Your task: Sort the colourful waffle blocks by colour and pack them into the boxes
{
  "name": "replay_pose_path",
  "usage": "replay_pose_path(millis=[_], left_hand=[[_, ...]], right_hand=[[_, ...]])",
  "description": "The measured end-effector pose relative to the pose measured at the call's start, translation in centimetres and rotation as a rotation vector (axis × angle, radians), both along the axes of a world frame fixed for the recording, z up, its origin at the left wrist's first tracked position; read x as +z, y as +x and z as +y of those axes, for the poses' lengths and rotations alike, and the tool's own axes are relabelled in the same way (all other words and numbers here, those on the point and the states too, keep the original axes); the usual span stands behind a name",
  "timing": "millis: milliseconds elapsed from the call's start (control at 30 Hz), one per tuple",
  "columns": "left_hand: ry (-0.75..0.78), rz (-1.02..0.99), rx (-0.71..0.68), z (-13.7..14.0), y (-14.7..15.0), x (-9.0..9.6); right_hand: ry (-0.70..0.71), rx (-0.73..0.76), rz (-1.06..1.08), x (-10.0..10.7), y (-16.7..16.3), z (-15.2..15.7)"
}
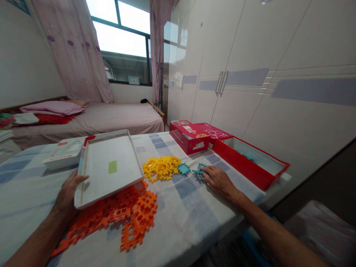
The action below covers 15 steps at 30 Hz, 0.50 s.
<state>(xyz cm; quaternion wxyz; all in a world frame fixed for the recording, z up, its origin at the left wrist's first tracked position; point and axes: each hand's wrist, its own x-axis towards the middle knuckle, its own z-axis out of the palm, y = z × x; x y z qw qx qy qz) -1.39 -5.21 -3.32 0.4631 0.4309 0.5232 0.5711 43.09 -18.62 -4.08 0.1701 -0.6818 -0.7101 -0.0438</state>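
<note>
My left hand (68, 193) grips the near left edge of a shallow white box lid (100, 185), its thumb over the rim. A pale green sticker (112, 167) lies inside the lid. Under and in front of the lid spreads a heap of orange interlocking plastic pieces (139, 218). My right hand (218, 180) rests low over the cloth with its fingers on teal interlocking pieces (198, 171); the fingertips partly hide them. Another teal piece (184, 169) lies flat to the left, beside a pile of yellow interlocking pieces (161, 167).
A long red box (239, 163) stands open at the right with teal pieces inside. Behind it are a closed red box (190, 137) and a red lid-like panel (215, 130). A white box (63, 154) sits at the left. Beyond the table are a bed (125, 116) and wardrobe (236, 48).
</note>
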Motion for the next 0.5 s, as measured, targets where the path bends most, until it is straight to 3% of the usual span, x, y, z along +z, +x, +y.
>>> replay_pose_path(millis=[300,500], left_hand=[[-0.068,0.038,0.051,-0.4,0.4,0.5],[-0.044,0.071,0.011,0.4,-0.3,-0.4]], right_hand=[[0.186,-0.166,0.197,-0.8,1.9,2.2],[0.095,-0.287,0.333,-0.9,2.8,2.7]])
